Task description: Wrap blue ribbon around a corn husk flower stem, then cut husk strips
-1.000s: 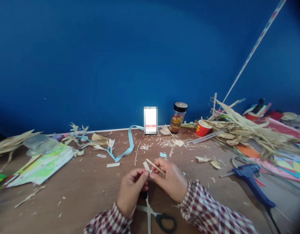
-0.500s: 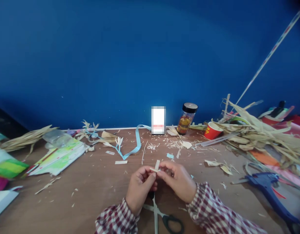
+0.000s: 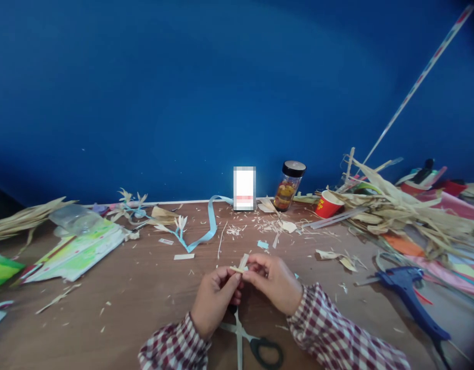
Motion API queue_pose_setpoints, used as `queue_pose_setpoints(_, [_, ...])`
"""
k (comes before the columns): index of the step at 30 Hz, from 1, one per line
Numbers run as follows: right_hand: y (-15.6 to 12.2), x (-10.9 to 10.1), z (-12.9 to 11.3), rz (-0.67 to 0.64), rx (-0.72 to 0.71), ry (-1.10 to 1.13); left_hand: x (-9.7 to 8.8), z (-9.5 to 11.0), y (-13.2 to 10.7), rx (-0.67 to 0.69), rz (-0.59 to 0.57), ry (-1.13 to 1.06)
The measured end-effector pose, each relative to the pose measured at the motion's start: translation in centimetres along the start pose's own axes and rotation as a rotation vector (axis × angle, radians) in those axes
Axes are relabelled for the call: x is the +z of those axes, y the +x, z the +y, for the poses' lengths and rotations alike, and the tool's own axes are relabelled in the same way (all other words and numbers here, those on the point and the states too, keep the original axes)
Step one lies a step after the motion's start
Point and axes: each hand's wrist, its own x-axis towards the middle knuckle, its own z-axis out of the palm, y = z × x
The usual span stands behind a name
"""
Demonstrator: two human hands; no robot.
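Note:
My left hand (image 3: 213, 299) and my right hand (image 3: 272, 281) meet over the wooden table (image 3: 144, 298), both in checked red-and-white sleeves. Their fingertips pinch a small pale strip of dried husk (image 3: 241, 264) together with a thin stick crossing it. Both hands are closed on this small piece. Black-handled scissors (image 3: 252, 343) lie on the table just below my hands, partly hidden by them.
A blue glue gun (image 3: 410, 293) lies at the right. Behind it is a heap of dried husks (image 3: 399, 213), a red paper cup (image 3: 328, 204) and a black-lidded jar (image 3: 289, 186). A light blue ribbon (image 3: 206, 231), husk scraps and green printed sheets (image 3: 75, 252) lie left and centre.
The stick was long and slanted between my hands a second ago; now only a short end shows across the strip. The strip has turned more upright. The view has shifted slightly.

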Motion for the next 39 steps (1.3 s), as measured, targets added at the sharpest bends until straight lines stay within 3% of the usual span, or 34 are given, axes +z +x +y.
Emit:
queue_pose_setpoints(4, [-0.1, -0.3, -0.1, -0.123, -0.057, 0.05, 0.0, -0.2, -0.1, 0.041, -0.024, 0.103])
queue_pose_setpoints(7, [0.0, -0.8, -0.2, -0.084, -0.077, -0.035, 0.2, -0.1, -0.5, 0.032, -0.045, 0.128])
queue_pose_setpoints(10, [0.5, -1.7, 0.3, 0.019, -0.099, -0.179, 0.3, 0.3, -1.1, 0.015, -0.054, 0.112])
queue_pose_setpoints(13, [1.2, -3.1, 1.2, 0.234, -0.08, -0.373, 0.3, 0.7, -1.3, 0.022, -0.075, 0.058])
queue_pose_setpoints(16, [1.6, -4.4, 1.5, 0.399, -0.074, -0.402, -0.2, 0.9, -0.8, 0.033, 0.015, -0.05])
queue_pose_setpoints(18, [1.4, -4.4, 1.0, 0.326, -0.063, -0.27, -0.5, 0.8, -0.3, 0.032, 0.105, -0.103])
queue_pose_setpoints(20, [0.9, -3.7, 0.2, 0.128, -0.008, -0.083, -0.6, 0.6, 0.1, 0.036, 0.134, -0.115])
queue_pose_setpoints(22, [0.4, -2.6, -0.5, -0.06, 0.031, 0.084, -0.6, 0.4, 0.2, 0.051, 0.1, -0.091])
queue_pose_setpoints(24, [-0.1, -1.5, -0.9, -0.149, 0.01, 0.163, -0.3, 0.3, 0.0, 0.07, 0.04, -0.045])
queue_pose_setpoints(30, [-0.3, -0.6, -1.2, -0.041, -0.14, 0.031, 0.3, 0.3, -0.5, 0.037, 0.0, 0.072])
queue_pose_setpoints(34, [-0.3, -0.7, -1.2, -0.019, -0.122, 0.024, 0.2, 0.2, -0.4, 0.04, -0.011, 0.085])
queue_pose_setpoints(39, [-0.2, -0.5, -0.7, -0.103, -0.066, 0.13, 0.2, 0.3, -0.5, 0.075, -0.015, 0.125])
